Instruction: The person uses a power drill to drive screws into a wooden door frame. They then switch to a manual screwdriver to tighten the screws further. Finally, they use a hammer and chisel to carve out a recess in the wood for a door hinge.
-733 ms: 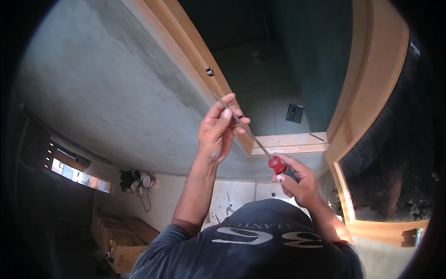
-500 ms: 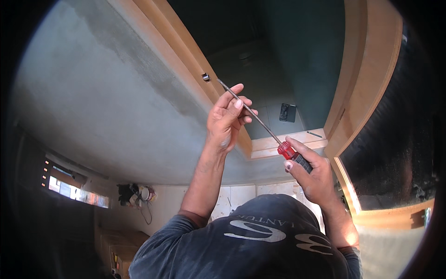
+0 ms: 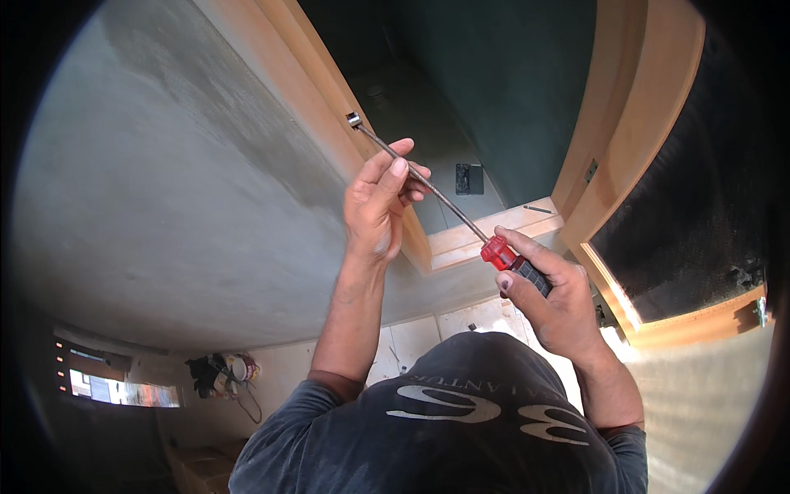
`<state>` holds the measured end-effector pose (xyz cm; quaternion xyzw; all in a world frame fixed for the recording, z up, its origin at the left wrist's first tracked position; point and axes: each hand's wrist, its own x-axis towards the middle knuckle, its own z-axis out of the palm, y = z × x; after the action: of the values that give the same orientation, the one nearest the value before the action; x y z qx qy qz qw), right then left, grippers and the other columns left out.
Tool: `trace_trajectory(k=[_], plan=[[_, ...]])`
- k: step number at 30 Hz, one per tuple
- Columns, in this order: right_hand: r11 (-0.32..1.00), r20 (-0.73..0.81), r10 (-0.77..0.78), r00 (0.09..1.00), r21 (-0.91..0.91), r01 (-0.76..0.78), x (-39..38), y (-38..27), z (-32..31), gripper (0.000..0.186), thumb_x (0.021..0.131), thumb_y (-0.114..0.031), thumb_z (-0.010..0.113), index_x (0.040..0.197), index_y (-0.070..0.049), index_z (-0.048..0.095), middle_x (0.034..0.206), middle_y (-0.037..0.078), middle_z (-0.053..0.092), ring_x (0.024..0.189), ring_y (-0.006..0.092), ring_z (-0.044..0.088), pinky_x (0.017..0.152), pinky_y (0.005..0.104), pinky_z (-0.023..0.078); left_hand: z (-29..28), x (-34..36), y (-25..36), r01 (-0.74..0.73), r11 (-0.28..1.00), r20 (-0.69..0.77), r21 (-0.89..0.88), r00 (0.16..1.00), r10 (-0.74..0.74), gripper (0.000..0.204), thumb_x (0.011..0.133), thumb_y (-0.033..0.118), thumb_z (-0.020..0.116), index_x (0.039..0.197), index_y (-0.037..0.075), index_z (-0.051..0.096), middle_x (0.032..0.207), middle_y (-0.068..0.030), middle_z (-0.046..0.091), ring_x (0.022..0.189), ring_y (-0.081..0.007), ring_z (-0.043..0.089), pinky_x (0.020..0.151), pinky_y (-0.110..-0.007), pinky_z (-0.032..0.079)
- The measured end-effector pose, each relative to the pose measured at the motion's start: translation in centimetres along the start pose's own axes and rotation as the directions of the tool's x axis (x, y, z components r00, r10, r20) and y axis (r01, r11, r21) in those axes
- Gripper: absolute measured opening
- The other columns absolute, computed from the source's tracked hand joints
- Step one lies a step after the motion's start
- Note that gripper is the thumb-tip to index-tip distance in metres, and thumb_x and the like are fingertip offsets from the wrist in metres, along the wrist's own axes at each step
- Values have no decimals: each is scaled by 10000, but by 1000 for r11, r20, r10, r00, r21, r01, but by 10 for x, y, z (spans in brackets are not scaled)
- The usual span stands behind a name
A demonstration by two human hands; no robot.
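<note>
My right hand [image 3: 551, 309] grips the red and dark handle [image 3: 499, 253] of a long screwdriver, thumb and forefinger around it. My left hand [image 3: 380, 198] has its thumb and fingers on the thin metal shaft [image 3: 446, 200] farther up. The shaft slants up to the left, its tip at a small metal fitting [image 3: 354, 120] recessed in the light wooden frame [image 3: 304, 49]; whether it touches the metal is too small to tell.
A grey plastered wall [image 3: 148, 181] fills the left. Beyond the frame lie a dim tiled floor with a dark flat object [image 3: 469, 179] and a pencil-like stick [image 3: 536, 209] on the sill. A dark-panelled door [image 3: 658, 230] stands at right; clutter [image 3: 222, 375] sits lower left.
Both hands and the screwdriver have moved up, and the tip has reached the metal fitting in the frame. The view has shifted slightly.
</note>
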<state>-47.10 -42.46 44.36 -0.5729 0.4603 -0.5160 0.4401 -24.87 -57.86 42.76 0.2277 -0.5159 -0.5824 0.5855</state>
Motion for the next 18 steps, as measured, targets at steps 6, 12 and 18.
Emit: trace_trajectory(k=[6, 12, 18], plan=[[998, -33, 19, 999, -55, -21, -5, -11, 11, 410, 1008, -129, 672, 1387, 18, 620, 855, 31, 687, 677, 52, 570, 632, 232, 478, -3, 2, -2, -19, 999, 11, -40, 1000, 19, 353, 1052, 206, 621, 1322, -20, 645, 970, -101, 731, 835, -150, 679, 768, -271, 539], [876, 116, 449, 886, 139, -462, -2, -76, 12, 332, 1040, -188, 632, 1299, 18, 652, 812, 33, 671, 626, 85, 568, 587, 246, 459, -6, 4, 0, -35, 987, 21, -157, 999, 39, 330, 1069, 234, 602, 1270, -20, 665, 940, -94, 716, 835, -160, 667, 726, -288, 546], [974, 94, 188, 978, -143, -174, -4, -102, 27, 291, 1028, -45, 622, 1301, 52, 636, 795, 65, 671, 643, 86, 587, 569, 234, 450, -6, 2, -2, -36, 970, 80, -242, 995, 57, 350, 1094, 282, 570, 1246, -18, 670, 928, -85, 710, 845, -178, 660, 732, -330, 545]])
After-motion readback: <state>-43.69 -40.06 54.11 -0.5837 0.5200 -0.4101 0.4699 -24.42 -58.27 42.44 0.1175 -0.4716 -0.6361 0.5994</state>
